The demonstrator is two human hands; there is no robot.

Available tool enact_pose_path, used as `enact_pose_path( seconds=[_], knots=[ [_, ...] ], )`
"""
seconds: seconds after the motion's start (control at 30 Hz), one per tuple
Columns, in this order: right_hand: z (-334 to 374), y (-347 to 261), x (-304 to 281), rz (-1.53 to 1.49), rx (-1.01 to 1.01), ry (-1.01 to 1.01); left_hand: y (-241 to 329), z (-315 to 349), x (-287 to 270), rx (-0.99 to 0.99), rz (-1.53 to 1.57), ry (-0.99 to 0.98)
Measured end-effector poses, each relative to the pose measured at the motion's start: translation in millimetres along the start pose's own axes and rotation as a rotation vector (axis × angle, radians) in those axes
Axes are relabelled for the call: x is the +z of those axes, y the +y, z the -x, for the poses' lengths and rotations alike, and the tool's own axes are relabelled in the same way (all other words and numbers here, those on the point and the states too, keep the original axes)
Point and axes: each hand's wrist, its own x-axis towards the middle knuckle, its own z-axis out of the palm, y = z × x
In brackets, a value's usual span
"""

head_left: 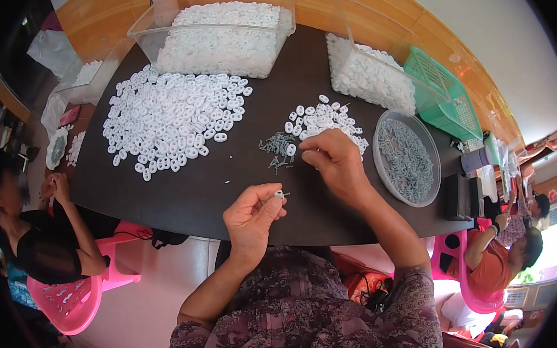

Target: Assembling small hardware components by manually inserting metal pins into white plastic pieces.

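My left hand (251, 221) pinches a small white plastic piece (279, 194) with a screw sticking out of it, between thumb and forefinger above the table's near edge. To its right, my right hand (334, 161) reaches over a small pile of white plastic pieces (316, 118). Its fingers are curled together; whatever they hold, if anything, does not show. Just beside those fingertips is a white oval piece (291, 149) with holes. Loose grey screws (275, 144) lie next to it. A round clear tub (439, 165) full of grey screws stands right of my right hand.
A large heap of white two-holed oval pieces (168, 113) covers the table's left part. Behind stand two clear bins (211, 29) (374, 74) of white pieces and a green basket (444, 93). Black boxes (459, 196) stand at right. People sit left (48, 230) and right (490, 251).
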Motion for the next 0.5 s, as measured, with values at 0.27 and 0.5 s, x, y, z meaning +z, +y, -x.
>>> enact_pose_path(
  seconds=[0.27, 0.5],
  knots=[
    [-11, 8, 28, 0.505, -0.193, -0.032, -1, 0, -1, 0.038, 0.018, -0.012],
    [-14, 8, 25, 0.367, -0.143, -0.078, -2, -1, -1, 0.034, 0.007, -0.015]
  ],
)
